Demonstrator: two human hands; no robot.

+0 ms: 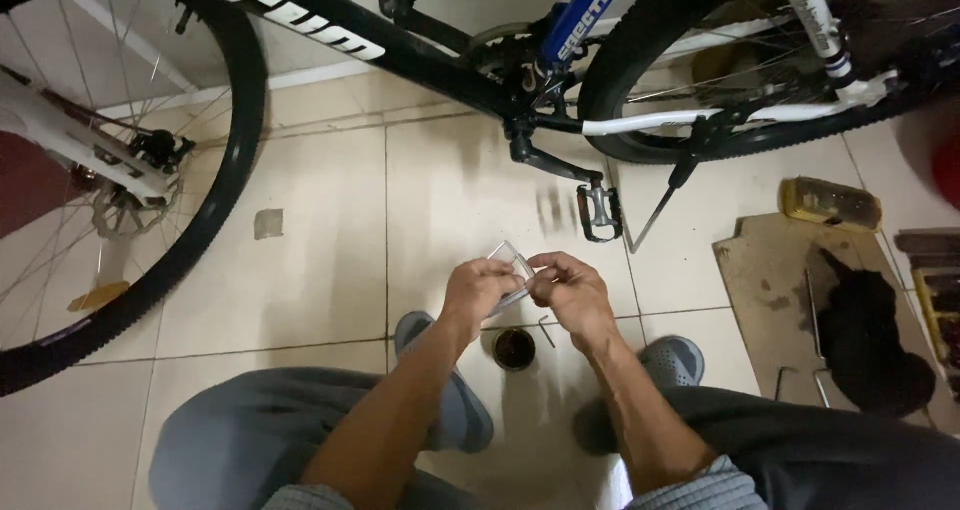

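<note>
- A small clear plastic packet (511, 262), thin and see-through, is tilted, pinched at both ends above the tiled floor, just below the bicycle pedal.

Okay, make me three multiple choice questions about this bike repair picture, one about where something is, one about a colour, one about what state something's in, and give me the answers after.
1. Where does the small round tin sit?
A. On the tile floor between the person's shoes
B. On the board at the right
C. On the bike's pedal

2. What colour is the frame tube that runs across the top of the picture?
A. Red
B. Black
C. Yellow

3. How is the small clear packet held?
A. It lies on the floor
B. The left hand alone holds it
C. Both hands pinch it

Answers: 1 A, the tin rests on the tiles between the two grey shoes. 2 B, the tube is black with white lettering. 3 C, the left hand and the right hand both grip the packet above the floor.
</note>
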